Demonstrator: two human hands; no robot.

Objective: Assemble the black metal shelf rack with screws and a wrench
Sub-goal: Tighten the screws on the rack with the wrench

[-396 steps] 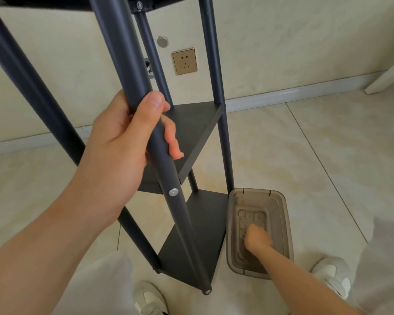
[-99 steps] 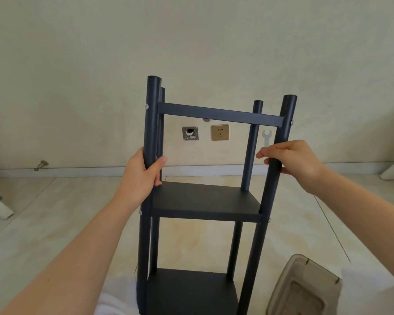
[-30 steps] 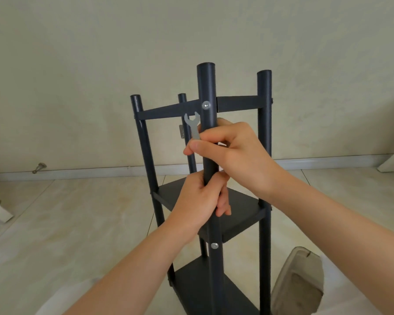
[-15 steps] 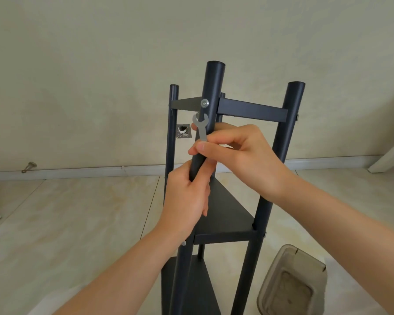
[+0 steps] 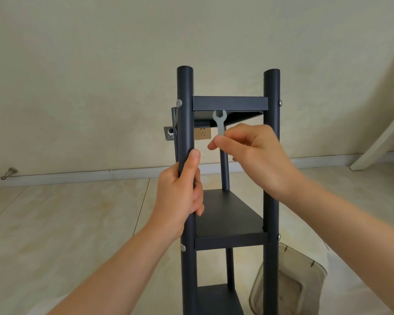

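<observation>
Black rack standing upright; left hand is gripping its post, right hand at 1 o'clock is pinching wrench.

The shelf rack is matte black with silvery screws, the wrench pale grey, the wall socket brassy gold, the floor cream and faintly marbled, the bin seemingly smoky brown.

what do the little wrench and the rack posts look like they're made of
The wrench: thin flat piece, pale silvery grey, dull sheen, likely stamped steel. The rack posts: round tubes, matte black, probably coated metal; bare silver screw heads at the joints.
</observation>
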